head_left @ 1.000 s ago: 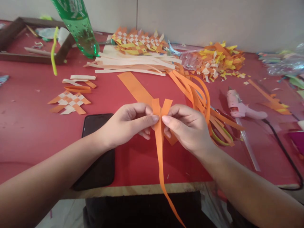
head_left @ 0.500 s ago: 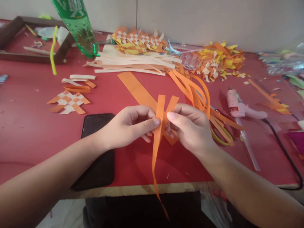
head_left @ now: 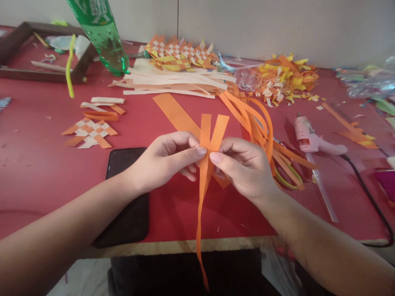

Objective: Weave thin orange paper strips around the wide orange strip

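Note:
My left hand (head_left: 166,160) and my right hand (head_left: 242,164) meet above the red table (head_left: 46,172), both pinching orange paper strips (head_left: 203,181) where they cross. Two strip ends fan upward above my thumbs, and the long tails hang down past the table's front edge. Behind my hands lies a wide orange strip (head_left: 175,113) flat on the table. A bundle of curved orange strips (head_left: 256,119) lies just right of my right hand.
A black phone (head_left: 128,205) lies under my left wrist. A pink glue gun (head_left: 311,139) with its cord sits to the right, near yellow-handled scissors (head_left: 288,179). Cream strips (head_left: 173,82), woven orange-and-white pieces (head_left: 89,132), paper scraps (head_left: 286,78), a green bottle (head_left: 103,37) and a wooden frame (head_left: 33,74) lie farther back.
The strips have been drawn upward through my pinch: the ends above my thumbs are longer and the hanging tail is shorter. My hands shifted slightly and came back together.

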A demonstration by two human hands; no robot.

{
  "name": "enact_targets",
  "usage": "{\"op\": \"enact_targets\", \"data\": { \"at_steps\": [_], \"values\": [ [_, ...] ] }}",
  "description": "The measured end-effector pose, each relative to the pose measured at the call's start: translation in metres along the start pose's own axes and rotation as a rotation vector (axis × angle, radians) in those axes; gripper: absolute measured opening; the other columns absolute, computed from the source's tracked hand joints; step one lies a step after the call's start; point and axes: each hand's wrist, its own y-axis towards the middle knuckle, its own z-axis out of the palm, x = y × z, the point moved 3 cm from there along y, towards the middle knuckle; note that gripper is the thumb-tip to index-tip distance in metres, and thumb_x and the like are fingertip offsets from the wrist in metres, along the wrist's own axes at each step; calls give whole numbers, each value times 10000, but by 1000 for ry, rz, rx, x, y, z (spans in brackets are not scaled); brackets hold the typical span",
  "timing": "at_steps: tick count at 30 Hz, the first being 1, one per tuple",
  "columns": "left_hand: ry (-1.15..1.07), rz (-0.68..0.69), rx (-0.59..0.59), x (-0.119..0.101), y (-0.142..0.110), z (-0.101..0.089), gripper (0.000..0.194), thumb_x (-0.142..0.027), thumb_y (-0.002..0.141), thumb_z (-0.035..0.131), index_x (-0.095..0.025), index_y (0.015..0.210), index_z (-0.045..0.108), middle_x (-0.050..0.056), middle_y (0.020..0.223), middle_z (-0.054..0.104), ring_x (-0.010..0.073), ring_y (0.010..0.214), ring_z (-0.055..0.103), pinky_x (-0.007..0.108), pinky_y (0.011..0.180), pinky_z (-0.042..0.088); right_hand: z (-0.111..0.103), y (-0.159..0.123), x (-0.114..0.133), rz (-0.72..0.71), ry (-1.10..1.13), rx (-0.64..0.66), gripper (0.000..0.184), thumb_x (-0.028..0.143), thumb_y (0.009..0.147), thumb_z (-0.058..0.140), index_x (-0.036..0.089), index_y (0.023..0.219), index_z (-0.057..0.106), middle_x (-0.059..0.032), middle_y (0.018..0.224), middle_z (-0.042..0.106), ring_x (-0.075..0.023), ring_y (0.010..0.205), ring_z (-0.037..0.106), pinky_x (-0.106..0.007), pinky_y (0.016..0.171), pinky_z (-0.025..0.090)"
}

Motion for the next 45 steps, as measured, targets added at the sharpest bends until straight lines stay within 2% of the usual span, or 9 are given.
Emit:
{"op": "enact_targets", "data": {
  "at_steps": [7, 13, 17, 24, 40, 45],
  "values": [
    [-13, -19, -35, 1, -1, -4, 151, -241, 875, 669, -165, 753, 621, -43, 630, 613, 84, 568, 616, 190, 532, 600, -3, 0, -3, -1, 57, -59, 188, 253, 846, 723, 200, 705, 610, 51, 568, 562, -65, 461, 457, -206, 424, 354],
    [67, -73, 77, -2, -3, 1, 142, -240, 868, 671, -149, 771, 623, -26, 670, 618, 96, 616, 624, 200, 548, 604, -6, 0, -5, 62, 106, -88, 195, 302, 837, 732, 210, 713, 613, 50, 559, 575, -79, 464, 491, -219, 437, 395],
    [114, -104, 120, -3, -3, 4, 139, -207, 852, 684, -138, 754, 612, -22, 653, 629, 87, 583, 631, 178, 553, 589, -6, 0, -3, 101, 148, -56, 213, 327, 834, 717, 208, 687, 619, 34, 566, 592, -93, 464, 501, -229, 420, 394],
    [109, -43, 53, -6, -4, 2, 144, -217, 844, 692, -124, 757, 623, -19, 625, 635, 76, 527, 612, 169, 529, 566, -3, -3, -4, 164, 201, 51, 193, 330, 822, 730, 186, 726, 646, 30, 585, 591, -83, 478, 507, -199, 397, 358],
    [96, 9, 4, 1, -4, -2, 196, -294, 806, 740, -154, 786, 605, -32, 640, 616, 94, 550, 616, 215, 534, 581, -3, 0, -4, 3, 80, 40, 237, 278, 837, 732, 180, 683, 581, 58, 558, 531, -64, 479, 479, -188, 420, 344],
    [60, -8, -37, 1, -5, -3, 243, -331, 789, 752, -166, 776, 574, -36, 606, 617, 99, 531, 615, 214, 528, 571, -4, 2, -4, -23, 83, 24, 221, 269, 843, 723, 180, 693, 586, 55, 564, 557, -54, 462, 468, -186, 419, 346]
  ]
}}
